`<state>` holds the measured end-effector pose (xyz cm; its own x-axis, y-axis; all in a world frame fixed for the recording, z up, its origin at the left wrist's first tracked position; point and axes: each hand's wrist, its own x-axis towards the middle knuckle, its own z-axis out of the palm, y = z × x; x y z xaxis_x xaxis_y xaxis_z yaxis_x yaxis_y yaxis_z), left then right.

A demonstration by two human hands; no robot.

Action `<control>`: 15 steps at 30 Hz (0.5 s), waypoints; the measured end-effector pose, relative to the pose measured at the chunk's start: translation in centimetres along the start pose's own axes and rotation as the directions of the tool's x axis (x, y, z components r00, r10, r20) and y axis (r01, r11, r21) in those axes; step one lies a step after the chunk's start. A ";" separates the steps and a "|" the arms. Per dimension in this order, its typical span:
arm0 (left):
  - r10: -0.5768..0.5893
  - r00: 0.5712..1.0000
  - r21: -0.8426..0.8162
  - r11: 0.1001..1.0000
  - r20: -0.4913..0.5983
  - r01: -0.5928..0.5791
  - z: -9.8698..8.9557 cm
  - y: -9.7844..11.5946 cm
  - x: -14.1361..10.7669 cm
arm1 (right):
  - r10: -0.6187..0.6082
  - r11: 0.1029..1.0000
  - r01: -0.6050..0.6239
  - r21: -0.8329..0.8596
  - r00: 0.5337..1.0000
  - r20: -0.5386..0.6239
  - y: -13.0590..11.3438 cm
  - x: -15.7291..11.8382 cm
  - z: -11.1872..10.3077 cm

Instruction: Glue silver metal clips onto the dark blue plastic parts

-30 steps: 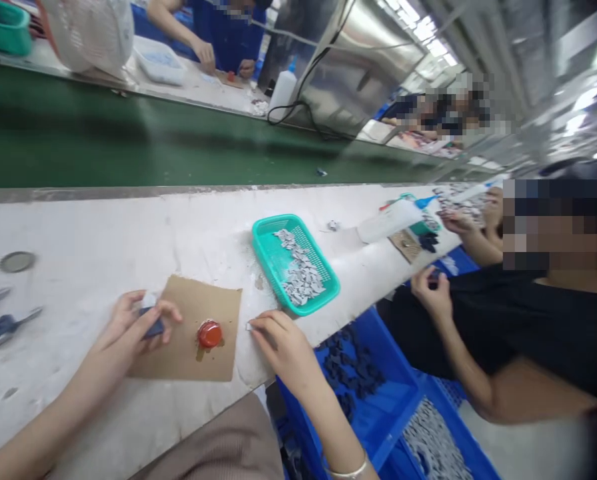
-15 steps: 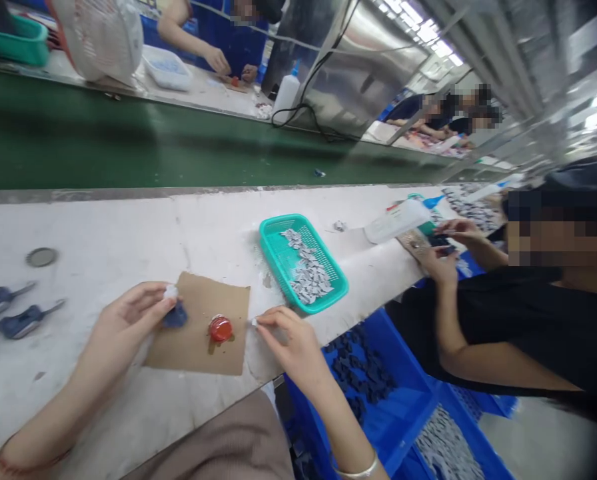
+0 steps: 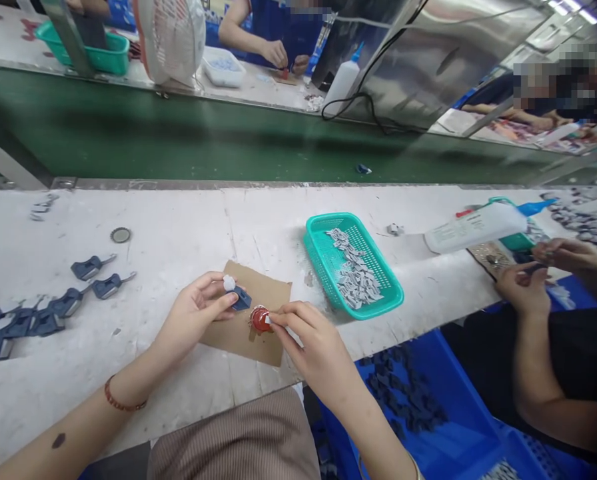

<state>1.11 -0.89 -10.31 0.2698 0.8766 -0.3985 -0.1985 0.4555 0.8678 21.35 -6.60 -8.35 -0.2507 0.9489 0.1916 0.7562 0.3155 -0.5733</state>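
My left hand point(image 3: 198, 307) pinches a dark blue piece point(image 3: 241, 299) with a whitish knob, above the left part of a brown cardboard square point(image 3: 263, 287). My right hand point(image 3: 308, 337) holds a small light grey piece point(image 3: 268, 320) between thumb and fingertips, at a red cap point(image 3: 259, 319) on the cardboard. Whether the small piece touches the cap's contents I cannot tell. A green basket point(image 3: 328, 287) of small grey pieces stands to the right of the cardboard.
Several blue pieces point(image 3: 68, 302) and a metal cap point(image 3: 120, 235) lie at left. At right are a white bottle point(image 3: 473, 228), a person's hands point(image 3: 526, 287) and blue crates point(image 3: 458, 373) beside the table edge. A green strip point(image 3: 238, 143) runs behind.
My right hand has brought the small grey piece from beside the cardboard to the red cap. The blue piece in my left hand is turned differently. The view has swung left.
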 end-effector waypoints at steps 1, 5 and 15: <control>-0.005 1.000 -0.001 1.000 0.008 0.005 0.0 0.0 0.0 | 0.006 1.000 -0.006 0.005 1.000 0.004 0.0 0.1 0.0; 0.027 0.997 -0.032 0.999 0.066 -0.025 0.3 0.0 -0.3 | 0.126 0.973 -0.121 0.194 0.992 -0.016 -0.4 0.6 -0.6; 0.132 0.975 -0.107 0.988 0.179 -0.114 1.1 -0.1 -1.7 | 0.359 0.682 -0.292 0.670 0.932 0.041 -1.7 2.9 -1.9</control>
<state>1.73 -2.60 -9.34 0.4057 0.8869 -0.2209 -0.3278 0.3668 0.8706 20.51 -4.35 -5.27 0.0130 0.9981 -0.0597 0.1838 -0.0611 -0.9811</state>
